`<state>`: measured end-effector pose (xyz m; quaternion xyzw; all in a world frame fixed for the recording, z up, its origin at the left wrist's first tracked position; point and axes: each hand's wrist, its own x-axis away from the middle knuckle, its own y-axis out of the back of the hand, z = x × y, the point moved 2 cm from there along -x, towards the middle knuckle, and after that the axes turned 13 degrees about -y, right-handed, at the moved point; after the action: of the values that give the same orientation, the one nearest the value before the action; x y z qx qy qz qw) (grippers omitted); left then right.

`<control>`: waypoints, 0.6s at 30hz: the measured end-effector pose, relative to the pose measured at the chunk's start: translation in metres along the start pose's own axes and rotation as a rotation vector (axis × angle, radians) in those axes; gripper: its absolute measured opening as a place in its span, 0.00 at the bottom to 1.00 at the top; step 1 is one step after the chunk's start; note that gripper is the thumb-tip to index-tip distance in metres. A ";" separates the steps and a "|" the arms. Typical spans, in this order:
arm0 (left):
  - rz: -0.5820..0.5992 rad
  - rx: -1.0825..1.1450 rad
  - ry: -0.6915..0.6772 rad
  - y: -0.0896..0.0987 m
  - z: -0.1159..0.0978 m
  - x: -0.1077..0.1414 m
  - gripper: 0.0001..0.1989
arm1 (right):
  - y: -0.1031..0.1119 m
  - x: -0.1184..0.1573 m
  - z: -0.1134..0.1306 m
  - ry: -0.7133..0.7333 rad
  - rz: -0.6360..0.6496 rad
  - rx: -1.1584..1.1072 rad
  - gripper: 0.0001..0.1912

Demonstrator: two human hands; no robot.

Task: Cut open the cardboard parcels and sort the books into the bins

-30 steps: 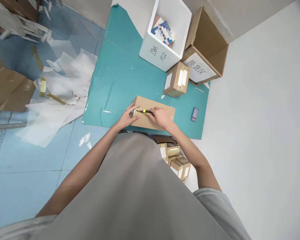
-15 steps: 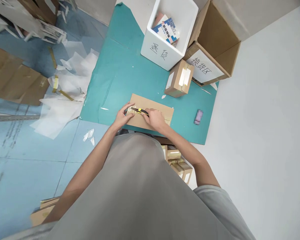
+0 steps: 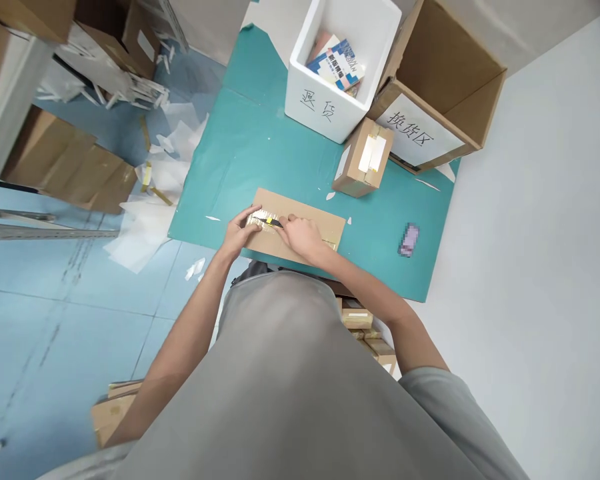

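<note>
The green-topped table (image 3: 235, 147) spreads out under and around the long carton (image 3: 300, 207), which lies flat before the person and serves to place the rest. Beyond it, to the upper right, stands an open cardboard box (image 3: 450, 53), its white sheet (image 3: 420, 139) handwritten 换货区. Straight beyond the long carton, a white foam bin (image 3: 320, 123) carries 退货 in black strokes. Between bin and long carton, a small taped carton (image 3: 363, 160) bears white labels whose print is too small to read. The right hand (image 3: 303, 235) lies over the long carton's middle, fingers closed around a handle; the left hand (image 3: 239, 233) braces its left end, thumb and fingers parted. Inside the bin are booklets (image 3: 341, 63), the top one showing 新版, the rest unclear. The black-and-yellow cutter (image 3: 270, 221) in the right hand points its blade at the long carton's left end. Since a second ago the long carton has slid leftward: glossy tape (image 3: 330, 245) shows at its right end, and a paper scrap (image 3: 349, 221) sits just beside that end.
</note>
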<state>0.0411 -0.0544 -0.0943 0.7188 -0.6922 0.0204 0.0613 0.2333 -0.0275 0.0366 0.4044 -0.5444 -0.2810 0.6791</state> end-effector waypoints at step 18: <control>-0.167 0.138 0.192 0.005 -0.002 0.001 0.37 | 0.004 -0.012 0.016 0.134 -0.005 -0.041 0.18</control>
<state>0.0361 -0.0552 -0.0915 0.7710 -0.6180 0.1316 0.0791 0.2144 -0.0199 0.0350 0.4096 -0.4907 -0.2660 0.7216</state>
